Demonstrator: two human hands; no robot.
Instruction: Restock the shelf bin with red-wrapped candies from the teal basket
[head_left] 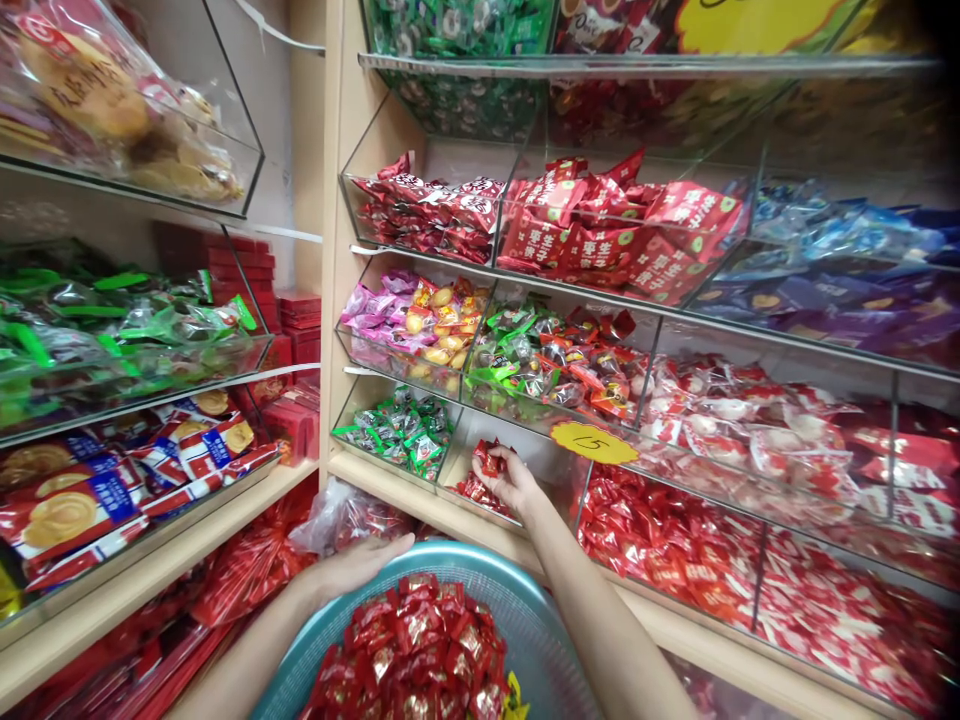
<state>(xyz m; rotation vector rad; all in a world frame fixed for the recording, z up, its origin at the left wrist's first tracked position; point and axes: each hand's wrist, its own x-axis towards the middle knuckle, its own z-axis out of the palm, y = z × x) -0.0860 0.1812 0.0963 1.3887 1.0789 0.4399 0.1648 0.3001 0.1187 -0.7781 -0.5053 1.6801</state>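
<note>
My right hand [508, 480] reaches into a low clear bin [525, 455] on the shelf, fingers closed round a few red-wrapped candies [489, 458]. More of the same red candies [471, 490] lie on the bin's floor below the hand. My left hand [358, 565] grips the far rim of a teal plastic basket [517, 610] held in front of me. A heap of red foil candies [420, 645] fills the basket's middle.
Clear tilted bins of wrapped sweets fill the shelves: green ones [401, 430] to the left of my hand, red ones [660, 540] to the right. A yellow price tag [592, 442] hangs just above. Biscuit packs [112, 490] sit on the left shelves.
</note>
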